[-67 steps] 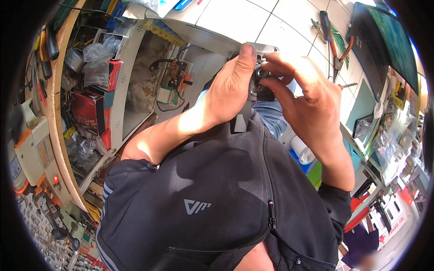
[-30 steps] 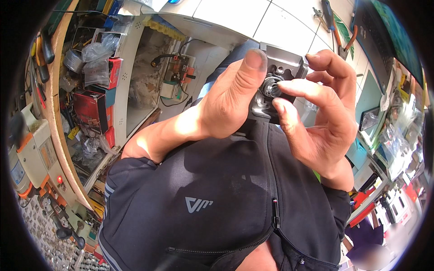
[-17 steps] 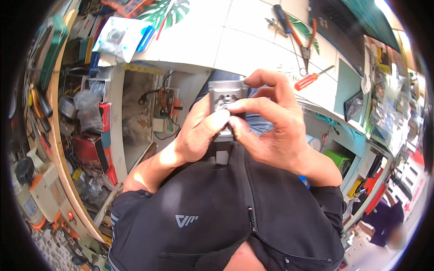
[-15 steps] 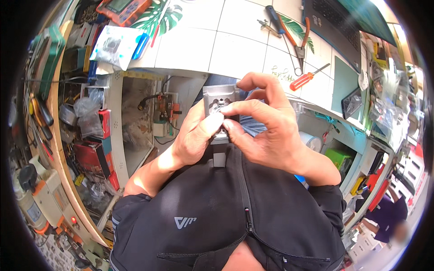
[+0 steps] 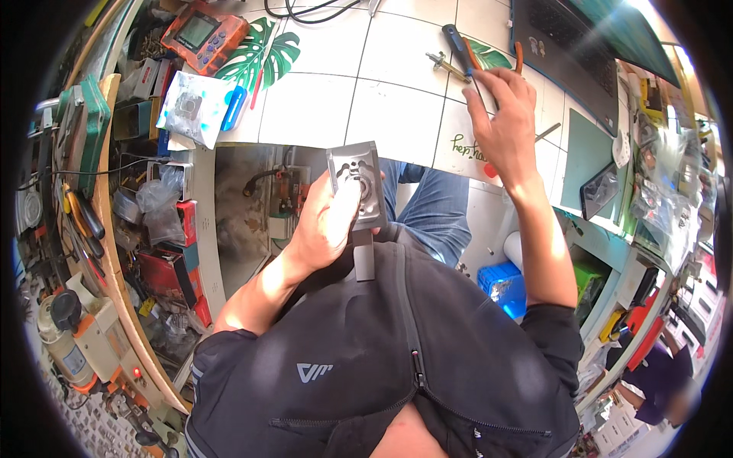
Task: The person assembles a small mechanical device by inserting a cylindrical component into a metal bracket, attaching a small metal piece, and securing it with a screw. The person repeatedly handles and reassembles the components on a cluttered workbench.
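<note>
My left hand (image 5: 319, 231) is closed around a grey metal lock housing (image 5: 370, 200) in front of my chest. Its recessed face, with a round mechanism, is turned up, and my thumb presses on it; a flat grey bar sticks out below. Above the white tiled tabletop, my right hand (image 5: 505, 126) reaches out with thumb and fingers apart. Its fingertips are by the blue-handled screwdriver (image 5: 458, 47) and over orange-handled pliers (image 5: 519, 53), mostly hidden beneath. A small brass-coloured metal part (image 5: 445, 66) lies left of the screwdriver. A red screwdriver (image 5: 491, 170) is partly covered by my wrist.
An orange handheld device (image 5: 202, 34), a bagged part (image 5: 191, 103) and a blue object (image 5: 234, 108) occupy the table's left. A laptop (image 5: 565, 53) stands at far right, with a dark phone-like device (image 5: 597, 191) nearer. Cluttered shelves flank me. Another person (image 5: 660, 374) is at lower right.
My right hand has left the lock housing and moved up and right over the tools on the table. My left hand keeps hold of the housing. The view has shifted slightly.
</note>
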A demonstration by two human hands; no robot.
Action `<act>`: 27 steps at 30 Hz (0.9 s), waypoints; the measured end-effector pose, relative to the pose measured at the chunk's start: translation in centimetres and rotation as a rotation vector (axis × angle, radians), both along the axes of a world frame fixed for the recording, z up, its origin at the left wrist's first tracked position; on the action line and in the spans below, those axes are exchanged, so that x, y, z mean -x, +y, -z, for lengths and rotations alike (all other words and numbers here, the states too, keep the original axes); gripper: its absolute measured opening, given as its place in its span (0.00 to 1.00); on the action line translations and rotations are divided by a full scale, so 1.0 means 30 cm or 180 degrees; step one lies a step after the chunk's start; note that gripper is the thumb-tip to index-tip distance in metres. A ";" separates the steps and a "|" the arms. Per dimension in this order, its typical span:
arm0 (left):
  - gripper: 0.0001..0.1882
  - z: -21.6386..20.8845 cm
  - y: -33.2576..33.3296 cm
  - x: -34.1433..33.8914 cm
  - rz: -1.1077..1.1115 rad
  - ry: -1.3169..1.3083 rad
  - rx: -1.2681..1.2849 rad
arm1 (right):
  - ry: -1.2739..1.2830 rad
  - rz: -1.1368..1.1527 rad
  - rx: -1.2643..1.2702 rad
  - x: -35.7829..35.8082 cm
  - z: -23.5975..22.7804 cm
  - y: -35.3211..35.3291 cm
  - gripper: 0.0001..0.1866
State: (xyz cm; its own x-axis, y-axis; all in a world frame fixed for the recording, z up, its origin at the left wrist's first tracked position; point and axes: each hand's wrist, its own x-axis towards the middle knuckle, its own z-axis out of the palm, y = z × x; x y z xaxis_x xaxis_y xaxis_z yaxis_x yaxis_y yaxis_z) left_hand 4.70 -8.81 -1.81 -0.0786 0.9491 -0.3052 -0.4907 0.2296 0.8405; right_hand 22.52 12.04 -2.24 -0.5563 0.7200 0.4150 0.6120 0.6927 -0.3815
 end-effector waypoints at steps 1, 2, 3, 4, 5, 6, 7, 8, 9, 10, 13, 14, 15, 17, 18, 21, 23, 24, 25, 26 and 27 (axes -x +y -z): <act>0.20 -0.006 0.010 -0.004 -0.0040 -0.0032 0.0023 | -0.0083 0.0002 -0.0017 0.010 0.015 0.025 0.16; 0.20 -0.012 0.022 -0.007 -0.0096 -0.0061 0.0037 | -0.0164 -0.0012 -0.0043 0.023 0.025 0.045 0.16; 0.20 -0.018 0.032 -0.005 -0.0151 -0.0090 0.0052 | -0.0282 0.0003 -0.0170 0.033 0.032 0.058 0.16; 0.21 -0.026 0.042 0.004 -0.0102 0.0021 0.0151 | -0.0400 0.0020 -0.0297 0.043 0.037 0.068 0.16; 0.21 -0.026 0.044 0.008 -0.0164 -0.0093 0.0167 | -0.0508 0.0018 -0.0418 0.054 0.043 0.071 0.16; 0.21 -0.024 0.045 0.010 -0.0223 -0.0208 0.0182 | -0.0605 -0.0005 -0.0512 0.060 0.039 0.074 0.16; 0.21 -0.021 0.047 0.013 -0.0281 -0.0324 0.0196 | -0.0626 -0.0004 -0.0624 0.065 0.041 0.081 0.15; 0.21 -0.010 0.041 0.022 -0.0289 -0.0467 0.0163 | -0.0637 -0.0015 -0.0709 0.074 0.053 0.081 0.15; 0.21 -0.007 0.040 0.025 -0.0351 -0.0617 0.0216 | -0.0647 -0.0025 -0.0794 0.080 0.061 0.081 0.14; 0.21 -0.012 0.049 0.026 -0.0329 -0.0536 0.0226 | -0.0715 -0.0024 -0.0874 0.079 0.062 0.083 0.13; 0.21 0.006 0.042 0.037 -0.0258 -0.0671 0.0105 | -0.0734 -0.0025 -0.0702 0.083 0.078 0.062 0.11; 0.22 0.001 0.045 0.029 -0.0339 -0.0790 0.0106 | -0.0712 0.0040 -0.0659 0.083 0.089 0.063 0.10; 0.22 -0.003 0.044 0.026 -0.0417 -0.0909 0.0105 | -0.0676 0.0001 -0.0672 0.089 0.092 0.064 0.10; 0.22 0.012 0.036 0.040 -0.0358 -0.0937 0.0028 | -0.0619 -0.0064 -0.0692 0.095 0.094 0.062 0.08; 0.23 0.017 0.032 0.042 -0.0319 -0.0959 -0.0006 | -0.0503 -0.0090 -0.0737 0.093 0.090 0.056 0.08; 0.23 0.016 0.024 0.036 -0.0372 -0.0977 -0.0057 | -0.0041 -0.0129 -0.0638 0.086 0.073 0.026 0.08; 0.23 0.011 0.020 0.032 -0.0445 -0.0853 -0.0044 | 0.0382 -0.0109 -0.0255 0.076 0.046 -0.020 0.07; 0.23 0.009 0.018 0.030 -0.0479 -0.0791 -0.0033 | 0.0701 -0.0139 0.0037 0.070 0.031 -0.050 0.07; 0.23 0.007 0.016 0.030 -0.0421 -0.0651 -0.0023 | 0.0836 0.0001 0.0453 0.059 0.016 -0.091 0.07; 0.22 0.000 0.016 0.032 -0.0357 -0.0516 -0.0018 | 0.0968 0.0148 0.0862 0.046 -0.006 -0.135 0.07; 0.22 -0.001 0.021 0.033 -0.0268 -0.0382 -0.0016 | 0.1103 0.0319 0.1263 0.026 -0.019 -0.171 0.07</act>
State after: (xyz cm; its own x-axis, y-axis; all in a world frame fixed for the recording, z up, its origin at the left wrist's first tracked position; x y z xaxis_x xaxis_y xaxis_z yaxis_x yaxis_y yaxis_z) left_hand 3.71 -8.17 -1.77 -0.1212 0.9422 -0.3124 -0.6052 0.1794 0.7756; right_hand 21.74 6.91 -1.67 -0.3553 0.9014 0.2473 0.4594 0.3988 -0.7936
